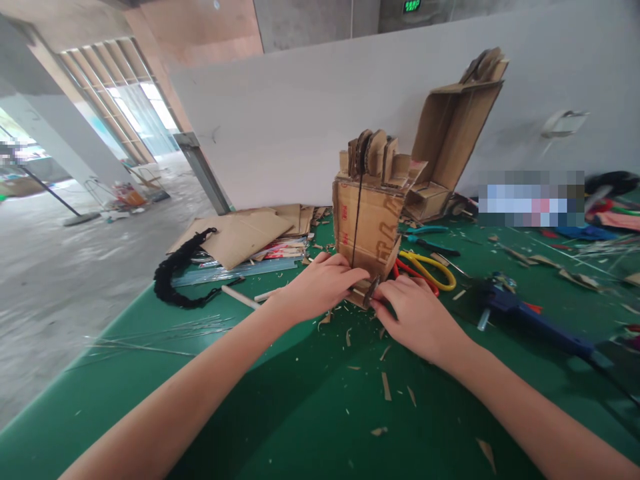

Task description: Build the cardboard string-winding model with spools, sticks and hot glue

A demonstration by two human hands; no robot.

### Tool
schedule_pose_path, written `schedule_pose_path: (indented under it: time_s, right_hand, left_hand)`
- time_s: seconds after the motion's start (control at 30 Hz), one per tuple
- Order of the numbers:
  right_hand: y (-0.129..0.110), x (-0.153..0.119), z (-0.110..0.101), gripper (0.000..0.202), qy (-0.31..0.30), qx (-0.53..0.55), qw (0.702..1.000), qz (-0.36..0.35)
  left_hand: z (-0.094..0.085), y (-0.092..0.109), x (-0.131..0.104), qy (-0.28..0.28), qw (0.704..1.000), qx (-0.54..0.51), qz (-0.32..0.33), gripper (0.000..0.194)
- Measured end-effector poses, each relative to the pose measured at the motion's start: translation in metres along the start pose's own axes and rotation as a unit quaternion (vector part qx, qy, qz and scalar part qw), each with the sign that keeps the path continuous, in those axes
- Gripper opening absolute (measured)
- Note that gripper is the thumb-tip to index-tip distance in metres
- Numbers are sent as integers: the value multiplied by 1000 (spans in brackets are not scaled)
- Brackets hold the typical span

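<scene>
A cardboard model (373, 213) stands upright on the green table, with rounded cardboard discs on its top and a black cord (357, 223) running down its front. At its low front edge, my left hand (325, 283) is closed on the cardboard near the cord's lower end. From the other side, my right hand (417, 313) pinches a small upright cardboard piece (371, 291) at the base. Some of the fingertips on both hands are hidden. Scissors with yellow and red handles (430, 268) lie just behind my right hand.
Behind stands a taller open cardboard structure (450, 133). On the left are flat cardboard sheets (250, 233), a black fuzzy strip (173, 273) and clear thin rods (160, 340). A blue glue gun (535, 323) lies right, near teal-handled pliers (433, 247). Cardboard scraps litter the table.
</scene>
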State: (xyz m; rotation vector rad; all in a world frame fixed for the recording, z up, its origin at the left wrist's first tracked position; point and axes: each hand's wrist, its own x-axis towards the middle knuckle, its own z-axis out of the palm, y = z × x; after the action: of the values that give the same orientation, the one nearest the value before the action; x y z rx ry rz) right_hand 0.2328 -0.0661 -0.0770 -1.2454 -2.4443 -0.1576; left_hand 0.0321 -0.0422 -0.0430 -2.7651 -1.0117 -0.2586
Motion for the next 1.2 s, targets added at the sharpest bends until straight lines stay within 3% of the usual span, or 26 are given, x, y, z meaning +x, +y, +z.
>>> schedule_pose_path:
  time_s: [0.17, 0.5, 0.73, 0.9, 1.2]
  right_hand:
    - [-1, 1, -1, 15, -11, 10, 1000, 9]
    - [1, 1, 0, 16, -14, 19, 999, 45]
    - [0, 1, 0, 15, -22, 17, 999, 33]
    - [0, 1, 1, 13, -19, 15, 999, 23]
    - [2, 1, 1, 15, -22, 16, 999, 28]
  left_hand:
    - [5, -2, 1, 18, 1000, 19, 4, 25]
    - [6, -3, -1, 20, 998, 30, 49, 35]
    - [12, -4, 2, 47, 997, 59, 15, 10]
    - [14, -1, 4, 42, 994, 96, 10, 6]
    - [1, -6, -2, 34, 998, 56, 6, 34]
